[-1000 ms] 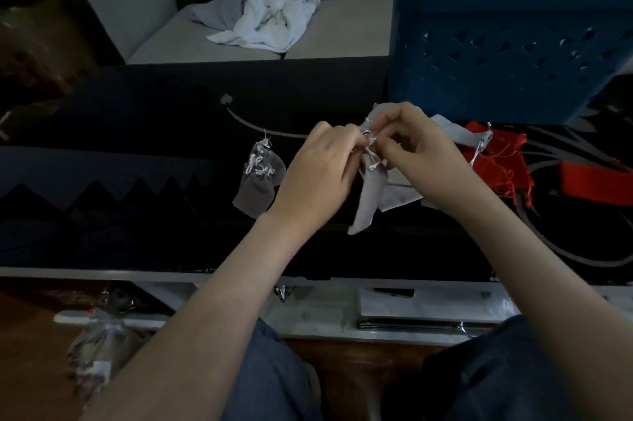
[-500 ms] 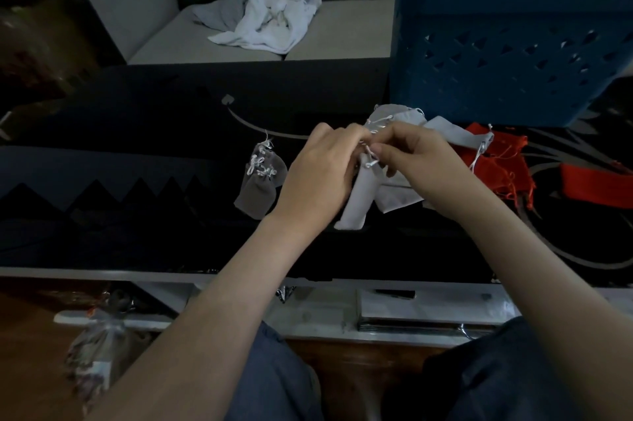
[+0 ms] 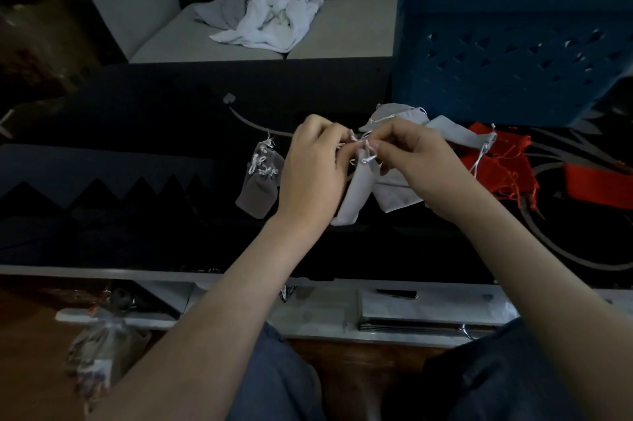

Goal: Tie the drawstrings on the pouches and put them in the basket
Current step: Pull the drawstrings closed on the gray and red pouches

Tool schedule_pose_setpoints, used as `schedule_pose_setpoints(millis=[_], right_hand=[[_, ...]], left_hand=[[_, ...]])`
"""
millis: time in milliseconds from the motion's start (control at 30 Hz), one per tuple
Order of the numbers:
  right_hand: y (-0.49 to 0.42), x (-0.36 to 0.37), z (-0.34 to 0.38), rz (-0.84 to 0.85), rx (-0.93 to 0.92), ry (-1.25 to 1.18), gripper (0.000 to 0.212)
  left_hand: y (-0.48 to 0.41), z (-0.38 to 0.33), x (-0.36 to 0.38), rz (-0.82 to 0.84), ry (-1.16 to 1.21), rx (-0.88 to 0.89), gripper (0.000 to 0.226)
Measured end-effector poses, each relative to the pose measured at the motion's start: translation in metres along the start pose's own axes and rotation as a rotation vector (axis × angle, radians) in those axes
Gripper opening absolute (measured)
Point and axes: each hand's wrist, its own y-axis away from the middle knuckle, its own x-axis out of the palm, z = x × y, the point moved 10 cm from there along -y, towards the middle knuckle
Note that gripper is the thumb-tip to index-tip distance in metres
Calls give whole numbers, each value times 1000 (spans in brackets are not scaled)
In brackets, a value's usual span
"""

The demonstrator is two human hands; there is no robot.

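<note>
**A:** Head view first: what are the hands doing?

**B:** The left hand [image 3: 313, 170] and right hand [image 3: 421, 163] are each pinching the thin white drawstring [image 3: 368, 158] with curled fingers. The pale grey fabric pouch [image 3: 352, 194] is hanging from it, just over the dark surface [image 3: 137, 133].

**A:** And around them?

**B:** A blue perforated plastic basket [image 3: 507, 54] is standing behind on the right. A darker grey tied pouch [image 3: 258, 186] is lying to the left, and red fabric pouches [image 3: 496, 167] to the right.
</note>
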Motion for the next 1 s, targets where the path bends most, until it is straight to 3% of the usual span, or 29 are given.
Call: schedule_pose_setpoints(millis=[300,600,767,933,1000], right_hand=[[1,-1,3,-3,-12,-44,17],[-1,-11,-6,-87,6,56,11],[-5,-20,-12,-132,22,138,13],[-8,-23,-11,-168,0,178,20],[-10,-24,-14,-172,18,127,20]], left_hand=[[-1,-13,-6,-49,-99,131,20],[-4,-8,3,70,-101,115,29],[-1,3,6,173,24,-11,14],[4,28,22,259,528,-447,24],[6,24,26,296,655,-506,29]])
